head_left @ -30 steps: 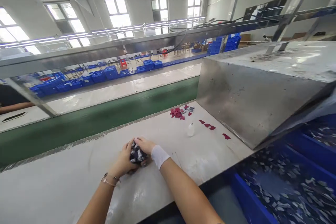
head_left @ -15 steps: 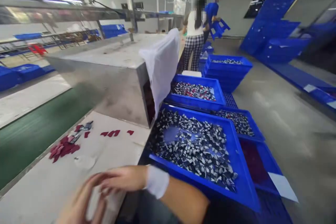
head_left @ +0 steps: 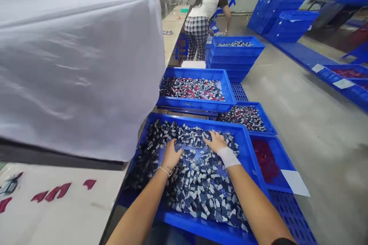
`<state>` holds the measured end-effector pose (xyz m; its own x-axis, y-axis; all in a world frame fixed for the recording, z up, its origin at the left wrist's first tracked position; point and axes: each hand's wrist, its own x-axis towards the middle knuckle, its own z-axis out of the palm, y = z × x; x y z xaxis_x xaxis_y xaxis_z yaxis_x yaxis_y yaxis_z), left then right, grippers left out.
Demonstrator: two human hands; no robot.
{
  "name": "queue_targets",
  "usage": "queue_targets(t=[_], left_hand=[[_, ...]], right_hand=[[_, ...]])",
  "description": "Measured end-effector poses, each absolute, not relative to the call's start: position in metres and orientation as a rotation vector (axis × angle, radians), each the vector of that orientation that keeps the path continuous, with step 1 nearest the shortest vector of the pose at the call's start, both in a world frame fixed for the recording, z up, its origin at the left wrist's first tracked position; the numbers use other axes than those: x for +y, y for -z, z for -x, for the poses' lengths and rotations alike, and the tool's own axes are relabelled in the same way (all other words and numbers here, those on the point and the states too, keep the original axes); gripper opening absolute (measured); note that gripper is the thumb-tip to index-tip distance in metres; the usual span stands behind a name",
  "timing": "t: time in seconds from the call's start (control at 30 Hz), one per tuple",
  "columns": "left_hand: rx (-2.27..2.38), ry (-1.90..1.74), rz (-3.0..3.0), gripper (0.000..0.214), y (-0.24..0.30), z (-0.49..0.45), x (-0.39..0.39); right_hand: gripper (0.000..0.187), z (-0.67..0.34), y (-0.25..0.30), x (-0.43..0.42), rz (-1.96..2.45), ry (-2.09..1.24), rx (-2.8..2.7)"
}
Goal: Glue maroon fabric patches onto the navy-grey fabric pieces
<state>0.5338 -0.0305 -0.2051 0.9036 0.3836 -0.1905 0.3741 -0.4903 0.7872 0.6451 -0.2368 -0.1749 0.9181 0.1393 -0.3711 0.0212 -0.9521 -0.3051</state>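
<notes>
Both hands reach into a blue plastic crate [head_left: 250, 160] filled with small navy-and-white pieces [head_left: 201, 183]. On the left side of the heap, my left hand [head_left: 171, 156] rests with thumb and fingers apart, its fingertips touching the pieces. My right hand [head_left: 216, 142], with a white band [head_left: 229, 157] at the wrist, lies on the pieces near the far right part of the crate. Its fingers are spread. No piece shows clearly gripped in either hand, though some fingertips are partly hidden among the pieces.
Beyond stands another blue crate [head_left: 198, 104] of mixed red, navy and white pieces. Crates with mixed pieces [head_left: 244, 118] and dark red pieces [head_left: 263, 159] line the right. A white cloth [head_left: 86, 72] hangs at left above a table [head_left: 71, 210] bearing red pieces. A person [head_left: 201, 15] bends ahead.
My hands have gone from above the table on the left into the crate and spread over the pieces. The view has shifted closer to the crate and cloth. The person ahead now bends over.
</notes>
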Motion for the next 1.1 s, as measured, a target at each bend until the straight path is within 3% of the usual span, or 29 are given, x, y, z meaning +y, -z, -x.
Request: queue_targets(t=[0.3,0.43,0.63,0.9,1.1], left_hand=[[0.558,-0.114,-2.332,0.039,0.231,-0.578,-0.053],[0.192,-0.047,-2.512,0.040,0.213,-0.596,-0.054],[-0.274,0.250,-2.668,0.045,0.212,-0.647,-0.077],[-0.161,0.411,-2.889,0.056,0.214,-0.662,-0.094],[-0.141,0.411,-2.921,0.052,0.207,-0.647,-0.075]], right_hand=[[0.037,-0.648,0.204,-0.200,2.794,-0.559,-0.434],[0.036,-0.633,0.191,-0.226,2.655,-0.583,-0.641],[0.036,-0.675,0.205,-0.244,2.789,-0.569,-0.415],[0.036,-0.701,0.221,-0.211,2.922,-0.716,-0.359],[0.036,-0.698,0.223,-0.216,2.857,-0.809,-0.458]])
